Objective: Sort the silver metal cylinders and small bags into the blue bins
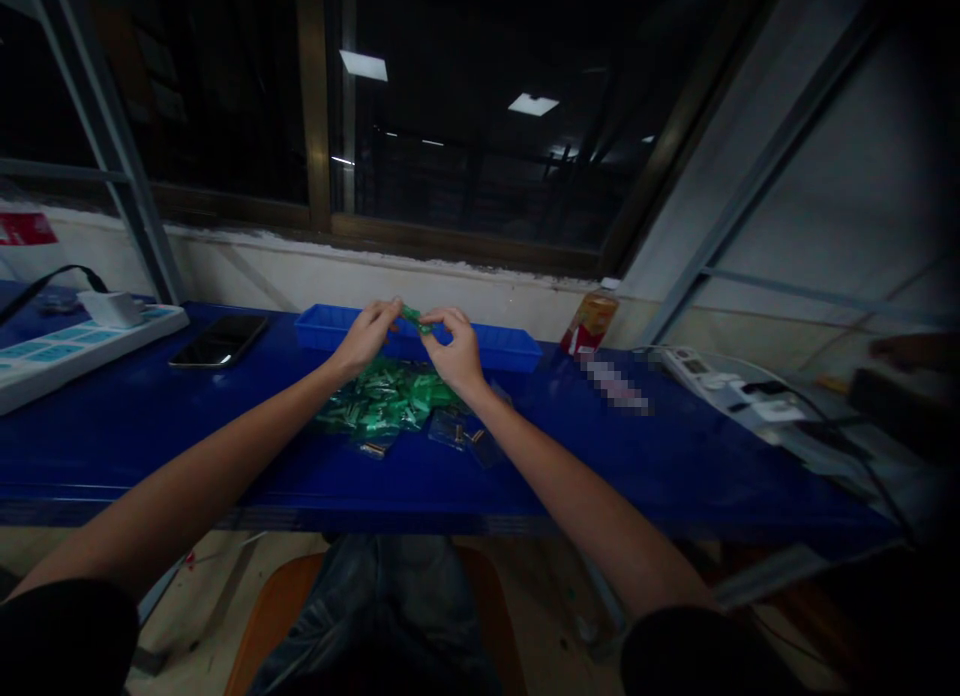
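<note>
Both hands are raised over a long blue tray (502, 348) at the back of the blue table. My left hand (369, 336) pinches one end of a small green packet (411, 316). The other end of the packet is between the thumb and fingers of my right hand (453, 348). Just below the hands lies a heap of green packets (386, 396). Clear bags with small metallic parts (459, 432) lie at the heap's front and right; another such part (373, 450) is at its front edge.
On the left are a phone (219, 341) and a white power strip (90, 344). A bottle (591, 324) stands right of the tray. Another power strip (720, 386) with cables lies far right. A window is behind the table (600, 466).
</note>
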A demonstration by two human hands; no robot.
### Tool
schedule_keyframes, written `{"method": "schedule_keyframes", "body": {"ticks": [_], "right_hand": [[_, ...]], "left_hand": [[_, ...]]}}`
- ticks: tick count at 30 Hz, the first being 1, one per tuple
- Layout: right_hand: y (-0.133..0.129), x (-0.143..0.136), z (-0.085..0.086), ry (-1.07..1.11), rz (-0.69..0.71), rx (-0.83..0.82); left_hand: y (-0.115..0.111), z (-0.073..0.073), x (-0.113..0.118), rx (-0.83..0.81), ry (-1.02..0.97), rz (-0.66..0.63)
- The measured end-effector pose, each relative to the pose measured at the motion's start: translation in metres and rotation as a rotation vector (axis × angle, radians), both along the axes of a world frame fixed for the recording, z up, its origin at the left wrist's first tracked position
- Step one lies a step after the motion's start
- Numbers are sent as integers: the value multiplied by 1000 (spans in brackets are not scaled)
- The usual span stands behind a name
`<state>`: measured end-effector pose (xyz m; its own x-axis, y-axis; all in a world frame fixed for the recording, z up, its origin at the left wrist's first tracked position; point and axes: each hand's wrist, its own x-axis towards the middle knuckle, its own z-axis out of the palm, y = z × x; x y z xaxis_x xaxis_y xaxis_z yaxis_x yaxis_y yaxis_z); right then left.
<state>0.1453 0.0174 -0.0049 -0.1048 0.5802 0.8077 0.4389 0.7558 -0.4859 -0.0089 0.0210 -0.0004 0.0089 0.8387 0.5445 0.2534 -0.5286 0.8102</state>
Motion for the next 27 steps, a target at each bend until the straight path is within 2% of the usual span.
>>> {"method": "schedule_keyframes", "body": {"ticks": [3,6,8,10,12,14,17,21,23,25,27], "right_hand": [[-6,0,3,-82,-181,48],[-7,1,6,-58,-238,6],[-5,1,6,-4,-166,-118],[-2,0,6,59,-8,-322],[1,-2,5,116,146,-484],[3,-4,3,156,194,-513],[1,-4,1,126,125,-348],[-4,1,-1,-142,-9,-22],[-6,4,-2,-274,-60,63],[-7,4,-3,-362,-107,95],[-8,2,-5,-412,-133,104]], "left_hand": [[-1,3,3,-43,-92,-20],[-5,4,5,63,-67,16],[-9,4,5,205,56,75],[-14,3,4,364,285,106],[-18,3,3,476,520,81],[-20,3,3,514,639,34],[-20,5,4,427,553,-11],[-15,7,5,37,146,-148],[-11,7,4,-115,-12,-211],[-7,6,3,-170,-65,-217],[-2,6,-2,-152,-30,-175]]}}
